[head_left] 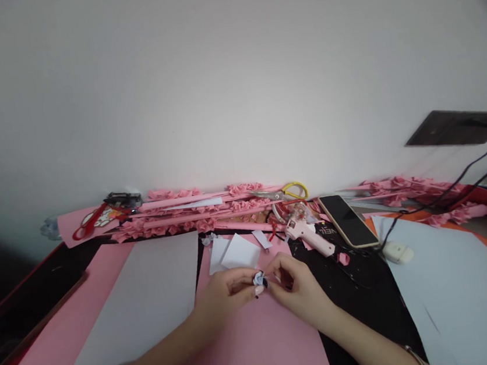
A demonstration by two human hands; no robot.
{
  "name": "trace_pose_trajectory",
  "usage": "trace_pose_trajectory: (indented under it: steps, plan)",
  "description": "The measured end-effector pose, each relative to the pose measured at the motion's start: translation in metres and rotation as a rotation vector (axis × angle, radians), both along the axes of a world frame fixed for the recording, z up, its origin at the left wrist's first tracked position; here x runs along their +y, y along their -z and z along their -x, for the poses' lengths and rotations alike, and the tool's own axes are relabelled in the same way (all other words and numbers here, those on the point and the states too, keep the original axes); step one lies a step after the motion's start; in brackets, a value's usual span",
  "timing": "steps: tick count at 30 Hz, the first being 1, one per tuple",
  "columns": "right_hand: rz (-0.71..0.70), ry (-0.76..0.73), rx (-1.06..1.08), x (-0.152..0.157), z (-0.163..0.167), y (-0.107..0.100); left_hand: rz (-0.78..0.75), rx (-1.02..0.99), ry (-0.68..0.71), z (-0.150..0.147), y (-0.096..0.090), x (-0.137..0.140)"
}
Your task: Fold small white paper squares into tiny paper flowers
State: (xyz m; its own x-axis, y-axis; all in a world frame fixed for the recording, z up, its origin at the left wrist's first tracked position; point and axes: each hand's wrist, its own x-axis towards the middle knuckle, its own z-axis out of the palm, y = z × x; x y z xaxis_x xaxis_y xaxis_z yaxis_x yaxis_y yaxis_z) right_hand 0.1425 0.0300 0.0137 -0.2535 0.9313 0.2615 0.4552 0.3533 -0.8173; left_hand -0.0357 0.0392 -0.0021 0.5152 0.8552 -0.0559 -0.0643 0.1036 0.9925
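A small pale blue-white folded paper flower [259,278] is pinched between the thumb and fingers of my left hand [227,292]. My right hand [297,285] is closed in a pinch at the flower's right edge, its fingertips touching the paper. Under both hands lies a long pink paper sheet [262,344]. Just beyond them are white paper squares [241,252], partly overlapping, and a small white paper strip [261,239]. A pink glue gun [311,236] rests to the right of my right hand.
Scissors with yellow handles [295,190] lie among pink paper flower stems [186,218] along the wall. A phone [348,221], a white adapter [398,251] and black cables [458,175] are at right. Large white sheets [462,292] flank the work area.
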Motion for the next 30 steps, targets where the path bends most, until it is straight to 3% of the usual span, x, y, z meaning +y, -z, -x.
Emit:
trace_pose_trajectory:
  steps: [14, 30]
  plan:
    - [0.016, -0.014, 0.001, 0.0008, -0.0008, 0.0023, -0.061, 0.129, -0.023, -0.0006, -0.0017, 0.0023]
    - [-0.006, -0.023, -0.013, 0.0000, -0.0023, 0.0049, -0.068, 0.127, -0.020, 0.0000, -0.0002, 0.0018]
